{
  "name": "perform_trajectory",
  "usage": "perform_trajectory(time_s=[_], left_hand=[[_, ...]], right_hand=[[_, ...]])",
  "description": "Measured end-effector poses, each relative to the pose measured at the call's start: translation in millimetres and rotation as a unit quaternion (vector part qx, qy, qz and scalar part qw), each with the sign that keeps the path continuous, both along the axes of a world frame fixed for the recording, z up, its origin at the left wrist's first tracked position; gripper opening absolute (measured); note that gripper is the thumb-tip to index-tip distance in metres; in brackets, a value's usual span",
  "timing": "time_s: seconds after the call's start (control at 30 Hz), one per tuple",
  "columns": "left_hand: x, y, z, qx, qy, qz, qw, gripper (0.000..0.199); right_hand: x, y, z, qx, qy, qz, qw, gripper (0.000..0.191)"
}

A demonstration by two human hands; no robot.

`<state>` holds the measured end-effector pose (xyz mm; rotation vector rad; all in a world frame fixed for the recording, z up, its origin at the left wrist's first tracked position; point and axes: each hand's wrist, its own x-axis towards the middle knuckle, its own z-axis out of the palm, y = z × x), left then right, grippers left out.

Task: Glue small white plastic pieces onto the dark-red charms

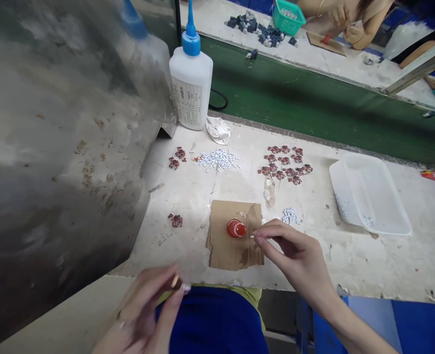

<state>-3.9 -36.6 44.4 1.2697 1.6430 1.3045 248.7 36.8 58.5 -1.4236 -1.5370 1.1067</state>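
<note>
My right hand (295, 250) pinches a tiny white piece (252, 236) between thumb and fingertips. Its tip is just right of a small red cap-like pot (235, 228), which rests on a cardboard square (225, 255). Lower left, over the table's front edge, my left hand (147, 305) has thumb and fingers closed on a small dark brown piece (176, 282) with a lighter spot; blur and fingers hide its exact shape. A small pile of pale pieces (291, 216) lies beyond my right hand. One small brown figure (175, 220) lies left of the cardboard.
A white bottle with blue nozzle (191, 88) stands at the back beside a metal panel (73, 147). Several brown figures (284, 164) and a larger pale pile (217, 160) lie behind. A clear plastic tub (372, 196) is at right. Across a green divider (276, 81), another person's hands (346, 24) work.
</note>
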Motion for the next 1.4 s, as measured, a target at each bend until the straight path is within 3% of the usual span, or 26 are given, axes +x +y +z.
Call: perform_trajectory(time_s=[0.17, 0.33, 0.5, 0.7, 0.83, 1.07, 1.4], left_hand=[[19.5, 28.1, 2.8, 0.037, -0.024, -0.125, 0.991, 0.025], [17.5, 33.9, -0.1, 0.065, -0.004, -0.156, 0.986, 0.038], [18.2, 35.8, 2.8, 0.068, 0.0, -0.148, 0.987, 0.034], [28.1, 33.7, 8.3, -0.041, -0.063, -0.109, 0.991, 0.018], [31.6, 33.4, 7.7, -0.112, -0.164, -0.12, 0.973, 0.013], [28.6, 37.9, 8.4, -0.05, -0.163, -0.136, 0.976, 0.023], [29.2, 37.1, 13.0, -0.068, -0.182, -0.165, 0.967, 0.031]], right_hand=[[-4.7, -2.8, 4.7, 0.003, 0.028, -0.005, 1.0, 0.014], [-7.1, -5.2, 9.5, 0.007, 0.045, 0.001, 0.999, 0.015], [-7.7, -6.4, 11.2, 0.008, 0.056, -0.004, 0.998, 0.015], [-12.0, -5.8, 9.0, -0.002, 0.071, 0.003, 0.997, 0.016], [-16.5, -7.7, 11.7, -0.004, 0.077, 0.005, 0.997, 0.017], [-33.8, -10.2, 26.2, 0.054, 0.09, 0.021, 0.994, 0.02], [-43.9, -8.1, 35.6, 0.076, 0.107, 0.044, 0.99, 0.018]])
